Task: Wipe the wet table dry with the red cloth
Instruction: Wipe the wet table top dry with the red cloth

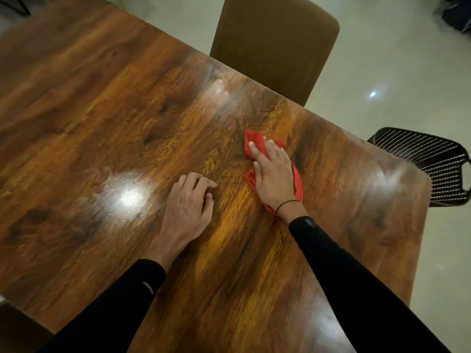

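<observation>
Table [127, 123], red cloth [252, 141] under right hand [274, 174]

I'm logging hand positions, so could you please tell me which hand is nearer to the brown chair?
Right. The right hand presses the red cloth on the table just below the brown chair; the left hand rests farther back and leftward.

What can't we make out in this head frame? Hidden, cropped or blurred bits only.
- Red cloth: its middle is hidden under the right hand pressing on it.
- Table: near and left edges cut off by the frame; motion blur and lamp glare hide which patches are wet.
- Left hand: fingertips curl under, so contact is unclear.
- Black mesh chair: mostly cropped at the right edge.
</observation>
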A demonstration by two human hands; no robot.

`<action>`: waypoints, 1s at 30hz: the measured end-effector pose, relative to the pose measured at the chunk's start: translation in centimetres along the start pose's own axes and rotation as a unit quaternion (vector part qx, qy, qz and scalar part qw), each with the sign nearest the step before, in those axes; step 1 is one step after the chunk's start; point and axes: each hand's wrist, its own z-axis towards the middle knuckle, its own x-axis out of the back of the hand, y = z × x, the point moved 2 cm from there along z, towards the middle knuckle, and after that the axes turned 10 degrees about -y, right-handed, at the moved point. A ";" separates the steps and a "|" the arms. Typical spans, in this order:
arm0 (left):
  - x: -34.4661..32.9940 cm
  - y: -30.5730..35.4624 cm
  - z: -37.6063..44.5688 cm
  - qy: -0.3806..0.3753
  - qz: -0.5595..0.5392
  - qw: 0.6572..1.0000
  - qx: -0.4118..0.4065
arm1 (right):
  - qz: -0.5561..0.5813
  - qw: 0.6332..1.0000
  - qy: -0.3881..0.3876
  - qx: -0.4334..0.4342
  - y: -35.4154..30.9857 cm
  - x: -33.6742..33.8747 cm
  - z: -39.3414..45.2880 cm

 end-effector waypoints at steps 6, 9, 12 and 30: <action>-1.0 0.4 2.2 0.004 0.005 1.000 0.000 | -0.038 0.987 -0.072 0.142 2.6 -0.1 -3.3; -1.4 0.5 3.4 0.005 0.000 1.000 -0.004 | -0.019 0.999 -0.010 0.028 5.0 1.3 -1.8; -1.6 0.5 4.2 0.013 -0.017 1.000 0.004 | -0.002 0.996 0.031 -0.089 6.0 2.7 2.9; -1.3 0.0 11.5 0.000 -0.034 0.999 -0.026 | 0.013 0.996 0.024 -0.082 9.3 5.4 12.3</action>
